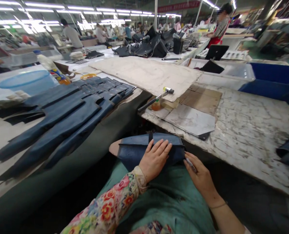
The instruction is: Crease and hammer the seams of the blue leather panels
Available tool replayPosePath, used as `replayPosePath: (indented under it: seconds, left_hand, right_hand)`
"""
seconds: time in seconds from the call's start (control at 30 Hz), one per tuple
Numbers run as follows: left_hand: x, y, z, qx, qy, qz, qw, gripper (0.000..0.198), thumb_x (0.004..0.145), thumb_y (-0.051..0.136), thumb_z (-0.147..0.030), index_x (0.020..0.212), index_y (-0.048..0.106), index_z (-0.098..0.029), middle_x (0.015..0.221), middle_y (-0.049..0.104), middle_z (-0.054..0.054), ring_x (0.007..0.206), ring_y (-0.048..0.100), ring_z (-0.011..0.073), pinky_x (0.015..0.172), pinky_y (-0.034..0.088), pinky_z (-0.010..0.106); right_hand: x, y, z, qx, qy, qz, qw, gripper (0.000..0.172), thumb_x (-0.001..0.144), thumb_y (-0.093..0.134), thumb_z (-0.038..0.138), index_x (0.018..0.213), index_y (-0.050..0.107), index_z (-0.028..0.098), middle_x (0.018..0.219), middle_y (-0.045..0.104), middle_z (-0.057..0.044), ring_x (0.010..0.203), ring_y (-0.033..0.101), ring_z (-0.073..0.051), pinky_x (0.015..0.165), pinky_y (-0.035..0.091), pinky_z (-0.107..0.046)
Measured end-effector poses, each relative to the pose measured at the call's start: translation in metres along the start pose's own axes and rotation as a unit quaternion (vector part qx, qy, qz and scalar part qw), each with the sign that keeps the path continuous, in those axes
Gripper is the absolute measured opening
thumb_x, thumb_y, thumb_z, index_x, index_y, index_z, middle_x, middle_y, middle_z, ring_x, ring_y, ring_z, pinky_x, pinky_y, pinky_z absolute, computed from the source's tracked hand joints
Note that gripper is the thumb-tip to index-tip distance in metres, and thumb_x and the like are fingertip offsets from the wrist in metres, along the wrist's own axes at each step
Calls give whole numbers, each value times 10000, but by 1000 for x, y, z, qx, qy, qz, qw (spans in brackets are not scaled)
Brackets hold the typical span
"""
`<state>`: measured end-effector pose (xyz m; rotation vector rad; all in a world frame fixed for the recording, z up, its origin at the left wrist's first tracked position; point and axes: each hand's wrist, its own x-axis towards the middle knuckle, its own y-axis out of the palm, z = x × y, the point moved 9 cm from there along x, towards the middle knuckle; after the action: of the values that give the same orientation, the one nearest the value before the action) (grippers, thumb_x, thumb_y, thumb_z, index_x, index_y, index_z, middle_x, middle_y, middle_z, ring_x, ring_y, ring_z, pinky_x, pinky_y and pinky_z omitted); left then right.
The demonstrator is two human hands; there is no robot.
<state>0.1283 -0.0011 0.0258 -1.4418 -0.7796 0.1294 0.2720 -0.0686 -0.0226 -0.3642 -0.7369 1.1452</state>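
Across my lap, on a green apron [183, 198], lies a long dark-blue leather piece [132, 154] fitted over a form whose tan tip [114, 148] sticks out on the left. A dark seam runs along the leather, and a short black strap [150, 136] crosses its upper side. My left hand [156, 159] rests flat on top of the leather with its fingers stretched out. At the right end of the leather, my right hand [200, 174] closes around a small grey tool [191, 165]. Its kind is hidden by the fingers.
Overlapping blue leather pieces [68, 107] cover the left bench. Ahead, a hammer [156, 99] lies beside a small amber bottle [156, 105] at the corner of the marbled table [247, 130]. White [228, 73] and blue bins [273, 81] stand behind; people work farther off.
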Motion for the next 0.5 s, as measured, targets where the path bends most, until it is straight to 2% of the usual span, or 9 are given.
replayPosePath:
  seconds: [0.13,0.27,0.33,0.43,0.5]
  left_hand:
    - [-8,-3,-2,42,23,-11,999,409,910,413,-295,1315,420,-235,1365,463,30,1291,351,184,1103,189,402]
    - [-9,-12,-1,43,6,-28,999,349,893,440,-244,1236,499,-214,1258,542,44,1186,449,178,1047,276,359]
    - [-4,-14,0,32,-20,-18,999,321,881,446,-202,1192,525,-206,1177,577,45,1101,490,178,974,341,342]
    - [10,-11,-3,17,-33,19,999,289,875,438,-177,1146,537,-184,1105,585,60,1027,502,188,893,386,349]
    - [19,-7,-7,11,-30,40,999,283,878,427,-177,1142,530,-165,1075,580,73,1012,500,194,881,395,355]
  right_hand:
    - [-3,1,-5,6,-2,2,1000,325,871,474,299,1169,570,212,1223,571,-88,1143,525,-212,986,439,-400]
    - [-4,1,-4,13,3,7,1000,334,863,488,325,1162,583,210,1233,567,-93,1144,525,-223,993,428,-407]
    - [3,-1,-5,27,32,5,999,345,860,492,353,1155,588,201,1209,584,-94,1126,539,-225,986,431,-408]
    - [24,-6,-12,50,111,-15,992,396,852,486,417,1145,593,173,1144,626,-97,1085,567,-233,955,449,-407]
    - [40,-8,-17,69,146,-31,986,431,840,484,461,1114,616,156,1068,659,-99,1003,608,-240,874,494,-394]
